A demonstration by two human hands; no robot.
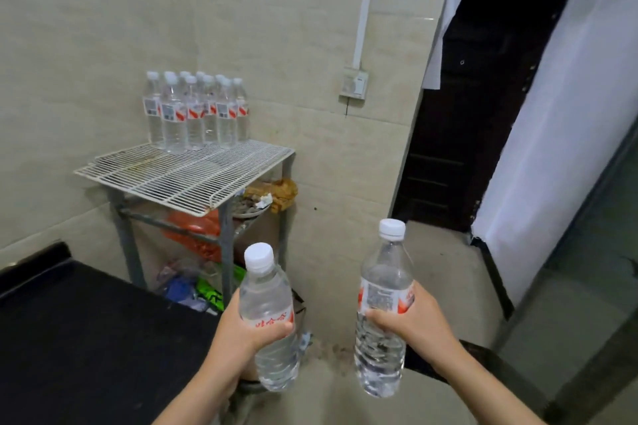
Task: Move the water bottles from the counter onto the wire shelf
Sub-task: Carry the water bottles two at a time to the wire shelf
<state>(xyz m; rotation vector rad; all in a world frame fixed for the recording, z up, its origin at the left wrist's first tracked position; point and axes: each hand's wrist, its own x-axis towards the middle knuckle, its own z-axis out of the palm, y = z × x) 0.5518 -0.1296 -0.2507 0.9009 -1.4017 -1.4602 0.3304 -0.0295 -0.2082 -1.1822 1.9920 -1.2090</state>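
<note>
– Clear plastic, white caps: the left hand (pixel 241 328) curls its fingers round the left bottle (pixel 267 300) at the label, and the right hand (pixel 417 321) grips the right bottle (pixel 383 286) likewise. Both bottles are upright in the air, between counter (pixel 86 338) and wire shelf (pixel 186 176).
– And the placing?
– A cluster of bottles (pixel 196 114) fills the shelf's rear corner. Set each base flat across several wires, just in front of that row, and let go only once it stands steady.
</note>
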